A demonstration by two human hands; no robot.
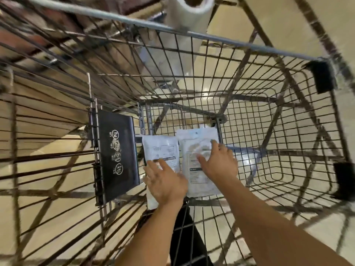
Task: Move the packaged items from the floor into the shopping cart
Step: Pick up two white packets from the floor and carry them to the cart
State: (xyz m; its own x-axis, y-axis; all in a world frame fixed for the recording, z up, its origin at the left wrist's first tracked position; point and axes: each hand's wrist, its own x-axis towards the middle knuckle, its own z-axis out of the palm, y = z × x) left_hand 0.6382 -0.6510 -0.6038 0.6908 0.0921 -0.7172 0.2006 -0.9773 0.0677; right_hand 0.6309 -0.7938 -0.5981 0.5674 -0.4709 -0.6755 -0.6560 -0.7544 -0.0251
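Note:
I look down into a wire shopping cart. Two white packaged items lie side by side on its bottom, near the child-seat end. The left package is smaller, and my left hand lies flat on its lower part with fingers spread. Beside it, the right package is larger and longer. My right hand rests on top of it, fingers spread across its middle. Neither hand visibly grips a package; the lower ends of both are hidden under my hands.
A black plastic seat flap with warning icons hangs left of the packages. A roll of clear plastic bags stands beyond the cart's far rim. Beige floor shows through the wires. The cart's right half holds nothing.

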